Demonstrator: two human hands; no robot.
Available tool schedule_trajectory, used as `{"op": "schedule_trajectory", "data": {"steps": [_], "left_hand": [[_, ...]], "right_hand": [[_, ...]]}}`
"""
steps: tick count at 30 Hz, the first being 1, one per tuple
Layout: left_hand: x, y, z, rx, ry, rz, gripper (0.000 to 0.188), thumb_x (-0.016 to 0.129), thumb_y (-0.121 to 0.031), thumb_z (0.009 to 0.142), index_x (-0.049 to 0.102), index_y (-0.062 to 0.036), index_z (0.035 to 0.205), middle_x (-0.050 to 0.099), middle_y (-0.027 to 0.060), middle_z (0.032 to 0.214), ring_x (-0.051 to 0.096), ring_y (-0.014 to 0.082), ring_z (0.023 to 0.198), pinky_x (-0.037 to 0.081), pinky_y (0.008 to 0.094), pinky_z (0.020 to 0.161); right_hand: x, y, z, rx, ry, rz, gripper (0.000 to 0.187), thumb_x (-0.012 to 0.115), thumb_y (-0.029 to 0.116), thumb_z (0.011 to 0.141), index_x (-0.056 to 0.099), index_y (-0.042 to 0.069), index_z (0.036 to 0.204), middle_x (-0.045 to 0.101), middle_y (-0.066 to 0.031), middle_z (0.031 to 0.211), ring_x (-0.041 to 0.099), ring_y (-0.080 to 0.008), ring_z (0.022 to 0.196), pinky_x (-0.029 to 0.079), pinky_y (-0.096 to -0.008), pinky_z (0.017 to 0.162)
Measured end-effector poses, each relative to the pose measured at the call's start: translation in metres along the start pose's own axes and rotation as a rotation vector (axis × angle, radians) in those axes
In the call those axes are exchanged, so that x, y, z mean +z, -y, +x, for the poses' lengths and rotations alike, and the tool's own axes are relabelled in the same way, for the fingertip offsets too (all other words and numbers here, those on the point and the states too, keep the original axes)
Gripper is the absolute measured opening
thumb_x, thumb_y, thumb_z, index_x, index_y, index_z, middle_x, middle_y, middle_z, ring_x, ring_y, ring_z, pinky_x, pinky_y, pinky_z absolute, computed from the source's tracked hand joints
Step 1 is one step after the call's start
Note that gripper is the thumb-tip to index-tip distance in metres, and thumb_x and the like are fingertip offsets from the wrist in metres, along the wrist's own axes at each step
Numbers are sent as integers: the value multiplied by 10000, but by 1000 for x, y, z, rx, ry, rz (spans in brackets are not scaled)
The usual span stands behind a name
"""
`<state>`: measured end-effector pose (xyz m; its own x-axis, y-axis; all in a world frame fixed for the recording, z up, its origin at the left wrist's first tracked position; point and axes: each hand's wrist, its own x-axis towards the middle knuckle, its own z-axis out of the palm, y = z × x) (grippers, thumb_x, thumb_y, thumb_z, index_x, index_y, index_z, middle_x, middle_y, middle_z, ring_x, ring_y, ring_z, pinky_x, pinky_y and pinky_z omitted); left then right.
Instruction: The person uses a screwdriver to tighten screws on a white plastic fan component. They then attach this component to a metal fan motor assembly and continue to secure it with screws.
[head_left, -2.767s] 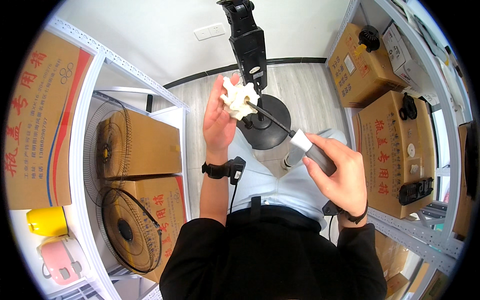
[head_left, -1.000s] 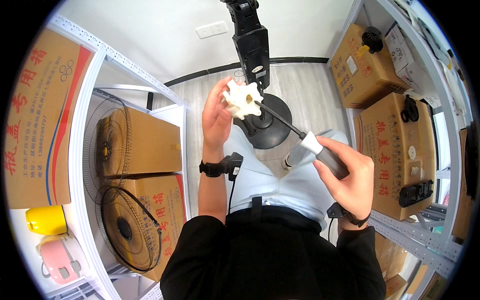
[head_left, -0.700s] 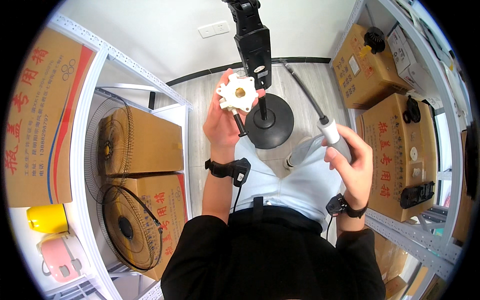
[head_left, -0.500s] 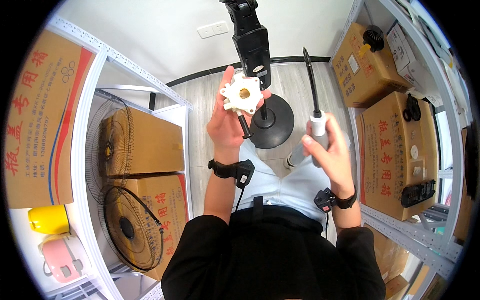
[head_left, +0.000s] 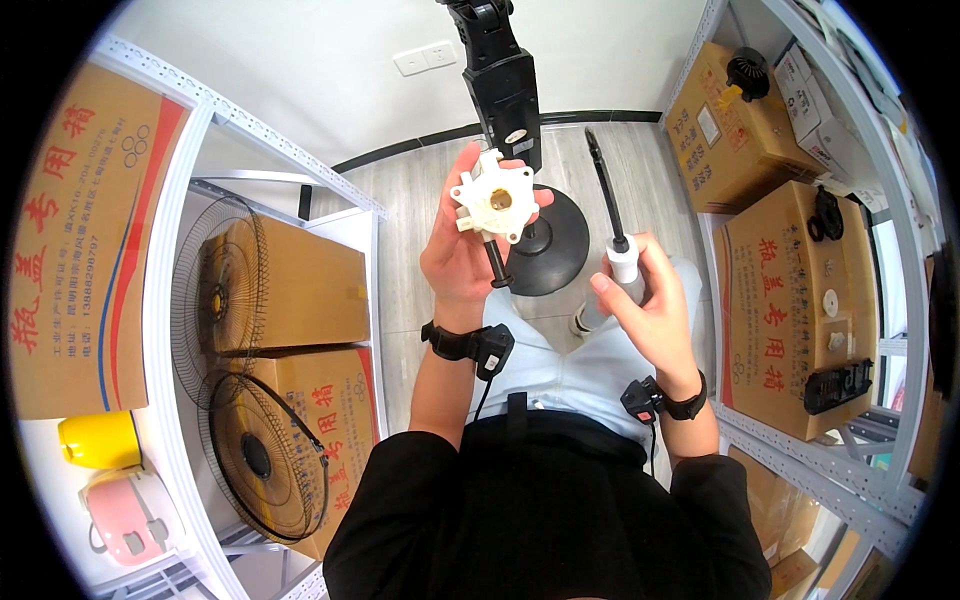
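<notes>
On the upturned palm and fingers of my left hand [head_left: 462, 262] rests a cream-white plastic housing [head_left: 492, 205], star-like in outline with small lugs and a round hole in its middle. From its lower side sticks a short black rod [head_left: 497, 263] with a wider end, angled toward me. My right hand [head_left: 655, 310] is closed around the handle of a screwdriver [head_left: 606, 190]. Its long dark shaft points up and away from me, slightly left, out of a white collar and a greyish handle. The screwdriver tip is apart from the housing.
Beyond my hands stands a black pole on a round base [head_left: 550, 250]. Wire fan guards [head_left: 265, 455] lean by cartons [head_left: 290, 285] at the left shelf. On the right, cartons [head_left: 790, 300] carry small black parts. A yellow container [head_left: 98, 440] sits lower left.
The housing has come slightly nearer and right, tilting a little. My right hand has drawn slightly left and toward me, and the screwdriver leans further left.
</notes>
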<state>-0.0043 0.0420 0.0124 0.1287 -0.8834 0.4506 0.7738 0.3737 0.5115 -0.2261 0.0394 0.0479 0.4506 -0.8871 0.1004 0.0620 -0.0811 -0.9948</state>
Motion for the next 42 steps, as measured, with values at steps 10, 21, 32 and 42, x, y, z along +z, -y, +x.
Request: {"op": "schedule_trajectory", "data": {"steps": [10, 21, 32, 42], "left_hand": [[6, -2, 0, 70, -5, 184, 711, 566, -361, 929, 258, -45, 1487, 448, 260, 1371, 523, 507, 1181, 472, 529, 981], [1, -10, -1, 100, 64, 332, 707, 590, -323, 930, 269, -40, 1493, 383, 273, 1442, 451, 459, 1283, 393, 505, 1055], [0, -13, -6, 150, 150, 552, 653, 583, -275, 956, 296, 6, 1472, 374, 282, 1456, 451, 354, 1314, 367, 436, 1082], [-1, -12, -6, 162, 159, 574, 671, 572, -301, 963, 267, 4, 1477, 397, 265, 1434, 463, 327, 1298, 387, 421, 1067]], "right_hand": [[-11, 16, -9, -113, 36, -350, 228, 704, 90, 814, 614, 18, 1011, 617, -77, 858, 582, -171, 763, 438, -279, 662], [-12, 55, -28, -133, -18, -677, 279, 696, 90, 821, 649, 18, 1087, 612, -134, 816, 594, -265, 629, 461, -320, 574], [-10, 51, -26, -171, -30, -678, 278, 696, 96, 831, 654, 14, 1093, 616, -135, 820, 602, -272, 618, 473, -325, 568], [-10, 40, -26, -174, -46, -600, 287, 715, 84, 824, 665, 9, 1097, 643, -113, 829, 581, -183, 583, 444, -272, 532]]}}
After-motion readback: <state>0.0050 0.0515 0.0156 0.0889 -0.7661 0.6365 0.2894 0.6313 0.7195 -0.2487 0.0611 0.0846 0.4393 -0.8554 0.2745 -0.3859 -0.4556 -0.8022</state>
